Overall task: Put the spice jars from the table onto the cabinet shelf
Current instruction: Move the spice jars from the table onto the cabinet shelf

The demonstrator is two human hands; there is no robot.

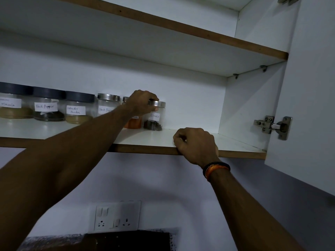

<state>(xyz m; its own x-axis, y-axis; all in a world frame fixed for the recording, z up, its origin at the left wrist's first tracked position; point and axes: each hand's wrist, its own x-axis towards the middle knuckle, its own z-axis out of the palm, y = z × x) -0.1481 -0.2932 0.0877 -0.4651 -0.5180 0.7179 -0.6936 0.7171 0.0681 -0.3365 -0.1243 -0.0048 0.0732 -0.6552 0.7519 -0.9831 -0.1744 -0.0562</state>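
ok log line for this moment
left hand grips cloves jar lid | jar on shelf | right hand curled on shelf edge

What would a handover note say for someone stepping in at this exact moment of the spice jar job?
Left hand: gripping the steel lid of the Cloves jar, which stands on the cabinet shelf.
Right hand: fingers curled over the shelf's front edge, holding no jar.
Done: six jars stand in a row on the shelf, three with dark lids at the left, then three with steel lids, the Cloves jar at the right end of the row.
Left: let go of the Cloves jar. The table is out of view, so check it for remaining jars. The shelf has free room to the right of the Cloves jar.
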